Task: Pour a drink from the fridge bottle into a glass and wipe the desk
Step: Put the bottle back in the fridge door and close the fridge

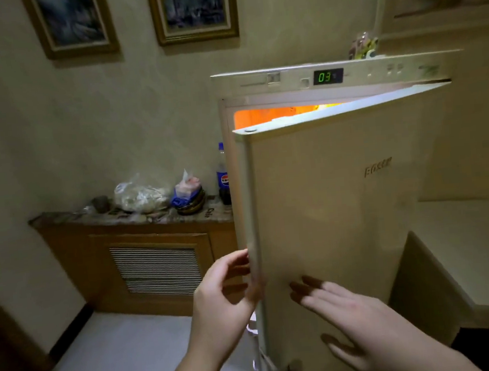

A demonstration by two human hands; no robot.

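Note:
A cream fridge (pixel 287 81) stands before me with its upper door (pixel 342 206) swung partly ajar, orange light glowing inside at the top. My left hand (pixel 225 287) curls around the door's left edge, fingers behind it. My right hand (pixel 355 320) lies flat and spread, fingertips on the door's front face. The fridge's contents are hidden behind the door. A dark cola bottle (pixel 222 175) with a blue label stands on the sideboard just left of the fridge.
A wooden sideboard (pixel 142 253) with a marble top (pixel 63 219) stands against the wall at left, holding a plastic bag (pixel 140 194), stacked bowls (pixel 190 203) and a dark cup (pixel 100 203). Framed pictures (pixel 192 9) hang above. A pale cabinet (pixel 464 249) sits right of the fridge.

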